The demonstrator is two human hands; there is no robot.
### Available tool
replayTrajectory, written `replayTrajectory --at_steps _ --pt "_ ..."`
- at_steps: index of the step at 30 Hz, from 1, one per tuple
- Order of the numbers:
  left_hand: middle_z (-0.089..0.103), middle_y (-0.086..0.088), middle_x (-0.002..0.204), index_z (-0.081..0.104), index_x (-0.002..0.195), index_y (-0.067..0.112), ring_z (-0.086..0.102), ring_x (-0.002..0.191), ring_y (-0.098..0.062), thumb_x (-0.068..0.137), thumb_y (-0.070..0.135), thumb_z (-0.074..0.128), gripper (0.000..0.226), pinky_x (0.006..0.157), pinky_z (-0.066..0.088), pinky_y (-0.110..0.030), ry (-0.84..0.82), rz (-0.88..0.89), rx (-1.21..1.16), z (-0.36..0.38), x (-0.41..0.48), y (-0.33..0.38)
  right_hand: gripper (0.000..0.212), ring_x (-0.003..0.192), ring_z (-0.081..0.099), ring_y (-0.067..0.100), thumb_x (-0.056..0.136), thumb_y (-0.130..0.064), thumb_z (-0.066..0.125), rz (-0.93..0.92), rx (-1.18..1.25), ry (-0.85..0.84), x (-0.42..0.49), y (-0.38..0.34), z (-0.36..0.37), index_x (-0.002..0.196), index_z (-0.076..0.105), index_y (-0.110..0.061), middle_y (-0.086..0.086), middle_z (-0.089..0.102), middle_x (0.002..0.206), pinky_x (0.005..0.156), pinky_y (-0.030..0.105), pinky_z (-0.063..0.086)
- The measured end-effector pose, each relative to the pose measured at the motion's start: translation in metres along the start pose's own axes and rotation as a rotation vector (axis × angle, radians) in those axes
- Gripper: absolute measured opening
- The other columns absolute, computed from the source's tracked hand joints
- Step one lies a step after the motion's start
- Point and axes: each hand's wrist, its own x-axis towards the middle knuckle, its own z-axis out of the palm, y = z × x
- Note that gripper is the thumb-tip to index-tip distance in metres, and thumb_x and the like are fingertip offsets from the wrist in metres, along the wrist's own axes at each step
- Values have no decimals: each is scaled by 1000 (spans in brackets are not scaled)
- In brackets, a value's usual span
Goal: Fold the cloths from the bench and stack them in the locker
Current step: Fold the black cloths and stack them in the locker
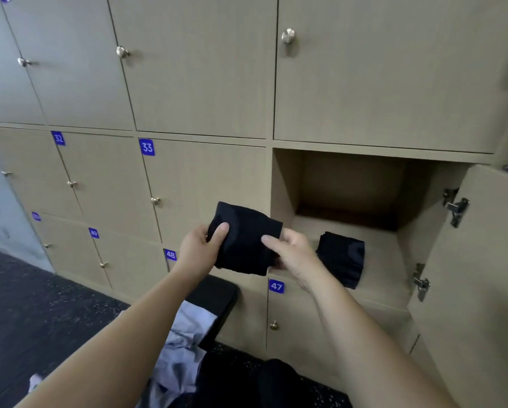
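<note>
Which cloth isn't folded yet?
The light blue cloth, crumpled on the bench. The black cloth held by the left hand and right hand is folded, and so is the stacked black cloth in the open locker.

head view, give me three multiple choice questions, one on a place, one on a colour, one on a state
1. Where does the stowed cloth lie? A on the room floor; B in the open locker; C on the bench.
2. What colour is the held cloth? A white; B red; C black.
3. How is the locker door? A open; B shut; C missing.
Answers: B, it rests inside the locker; C, the left hand and right hand pinch black fabric; A, the door stands wide, hinges showing.
</note>
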Motion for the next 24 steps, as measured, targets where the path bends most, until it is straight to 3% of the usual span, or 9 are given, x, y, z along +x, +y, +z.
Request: replayTrajectory --at_steps 5,7,9,14,16,18,21,24 --pt "61 -10 72 56 87 6 59 57 -21 101 37 48 35 42 41 -19 26 -74 -69 58 0 4 18 93 67 7 92 -10 62 -34 -13 132 -13 22 -27 110 62 -10 2 71 104 68 17 54" --pt "61 -10 69 55 81 6 58 57 -20 101 38 47 38 49 42 -24 -16 -97 -54 80 2 0 11 81 66 11 90 -10 63 -39 -68 245 -16 33 -47 99 66 -4 9 72 94 56 19 51" --pt "59 -11 68 56 79 3 56 59 -22 101 36 46 41 56 43 -29 -70 -123 -52 101 4 -6 14 70 61 12 87 -13 68 -26 -119 352 -14 47 -67 86 65 0 9 70 81 55 23 47" --pt "69 -7 91 64 96 15 64 87 -23 101 13 48 17 76 50 -34 -357 -226 -87 149 15 -16 51 64 46 17 68 -39 66 52 -166 503 -3 82 -110 79 50 7 16 50 65 59 31 38" --pt "71 -11 95 66 96 14 65 91 -25 99 6 49 19 81 51 -36 -424 -235 -55 168 22 -17 46 63 40 17 77 -35 63 91 -196 543 3 94 -129 75 44 6 10 42 65 60 31 37" --pt "71 -12 89 67 93 10 64 84 -25 97 4 50 19 75 49 -33 -450 -223 -25 188 30 -18 38 63 40 18 89 -25 60 141 -225 569 11 102 -148 76 46 7 7 42 67 61 32 38" --pt "66 7 62 64 73 16 59 68 -16 95 2 53 28 65 44 -27 -436 -210 -33 215 49 -12 35 59 40 20 92 -20 60 178 -270 614 29 109 -174 72 50 7 10 43 61 58 31 35" --pt "72 -3 76 69 84 5 66 80 -22 94 5 59 14 78 52 -35 -427 -205 -58 241 78 -6 23 70 62 20 92 -23 62 193 -308 654 54 107 -197 77 66 -6 7 67 74 67 33 49"
